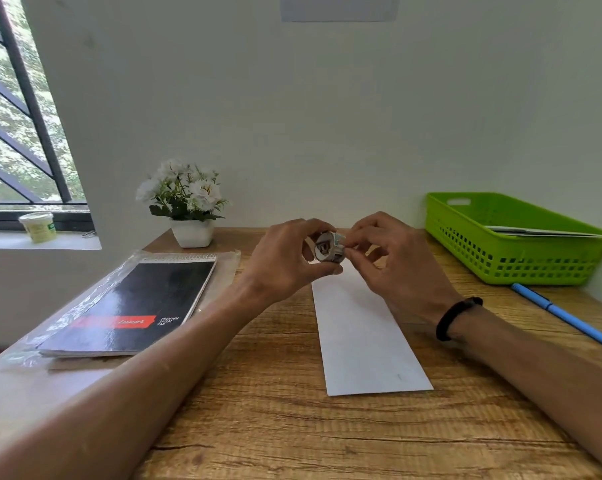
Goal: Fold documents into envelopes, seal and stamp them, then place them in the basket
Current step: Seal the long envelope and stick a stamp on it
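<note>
Black-covered and wrapped in plastic, the spiral pad (pixel 133 306) lies untouched at the left, while mid-table our left hand (pixel 285 261) grips a small stamp roll (pixel 329 251) and our right hand (pixel 393 261) pinches at its loose end, above the white envelope (pixel 365 337) lying flat on the wooden table (pixel 292 427). We judge this one sealed but not yet stamped. At the far right the green basket (pixel 500 251) already holds at least one envelope.

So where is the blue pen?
The blue pen lies on the table's right side, just in front of the green basket, beside the right hand's wrist.
</note>
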### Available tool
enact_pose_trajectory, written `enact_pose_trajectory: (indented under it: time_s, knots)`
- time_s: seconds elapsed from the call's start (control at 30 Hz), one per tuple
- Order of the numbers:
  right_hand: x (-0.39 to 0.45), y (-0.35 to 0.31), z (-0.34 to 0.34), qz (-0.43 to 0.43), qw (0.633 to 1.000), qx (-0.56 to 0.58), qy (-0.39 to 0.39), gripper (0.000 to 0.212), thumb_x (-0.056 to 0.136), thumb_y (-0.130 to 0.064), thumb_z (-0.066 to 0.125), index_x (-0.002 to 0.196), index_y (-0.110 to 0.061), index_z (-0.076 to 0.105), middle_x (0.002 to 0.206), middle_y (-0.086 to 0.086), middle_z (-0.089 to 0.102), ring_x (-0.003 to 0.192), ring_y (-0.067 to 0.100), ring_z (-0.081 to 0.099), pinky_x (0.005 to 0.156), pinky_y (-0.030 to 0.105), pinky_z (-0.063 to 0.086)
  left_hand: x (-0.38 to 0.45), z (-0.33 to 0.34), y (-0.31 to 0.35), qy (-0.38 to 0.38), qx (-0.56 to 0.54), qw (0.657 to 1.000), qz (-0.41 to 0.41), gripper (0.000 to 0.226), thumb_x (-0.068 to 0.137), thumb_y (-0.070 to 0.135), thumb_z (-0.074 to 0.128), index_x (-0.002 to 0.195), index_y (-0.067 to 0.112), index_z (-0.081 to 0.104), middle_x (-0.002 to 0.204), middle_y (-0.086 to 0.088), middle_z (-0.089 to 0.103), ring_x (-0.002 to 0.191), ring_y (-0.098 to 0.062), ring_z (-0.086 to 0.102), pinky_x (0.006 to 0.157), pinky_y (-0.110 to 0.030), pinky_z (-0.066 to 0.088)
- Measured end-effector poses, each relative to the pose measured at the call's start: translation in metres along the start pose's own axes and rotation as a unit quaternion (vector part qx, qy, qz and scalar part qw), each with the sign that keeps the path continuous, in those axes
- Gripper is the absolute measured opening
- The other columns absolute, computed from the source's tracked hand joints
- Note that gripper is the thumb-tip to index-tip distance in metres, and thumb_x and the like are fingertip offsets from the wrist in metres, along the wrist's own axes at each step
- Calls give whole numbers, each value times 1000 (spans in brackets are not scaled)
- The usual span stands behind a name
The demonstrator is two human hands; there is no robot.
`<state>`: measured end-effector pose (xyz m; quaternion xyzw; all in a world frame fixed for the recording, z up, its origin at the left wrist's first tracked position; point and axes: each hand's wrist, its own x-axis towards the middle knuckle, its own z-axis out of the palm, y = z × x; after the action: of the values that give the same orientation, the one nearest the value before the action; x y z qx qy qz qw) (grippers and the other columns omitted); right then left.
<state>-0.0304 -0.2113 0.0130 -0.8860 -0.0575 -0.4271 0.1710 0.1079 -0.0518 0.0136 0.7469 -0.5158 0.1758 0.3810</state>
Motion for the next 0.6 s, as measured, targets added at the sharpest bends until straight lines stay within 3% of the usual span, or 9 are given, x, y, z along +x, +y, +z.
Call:
enact_pose_trajectory:
  time_s: [0.27,0.43,0.6]
  knots:
    - [0,1,2,55,998,12,21,4,93,-14,72,96,-14,69,97,-5,65,83,6,64,69,18,57,0,-2,-5,-9,80,997,-7,57,77,49,87,128,34,67,104,13,70,84,-7,64,75,-41,59]
    - [-1,2,5,93,995,8,22,3,98,-21,68,97,-18,67,94,-10,64,83,2,64,68,13,54,0,-7,-7,-19,124,992,-1,54,82,41,86,131,40,63,113,14,68,95,-11,63,77,-40,58]
    - [1,3,0,120,992,40,7,3,101,-23,63,98,-24,62,85,-11,66,68,8,66,58,13,47,0,-15,-13,-29,148,988,-23,50,85,36,83,131,39,62,116,11,67,103,-14,63,78,-40,56]
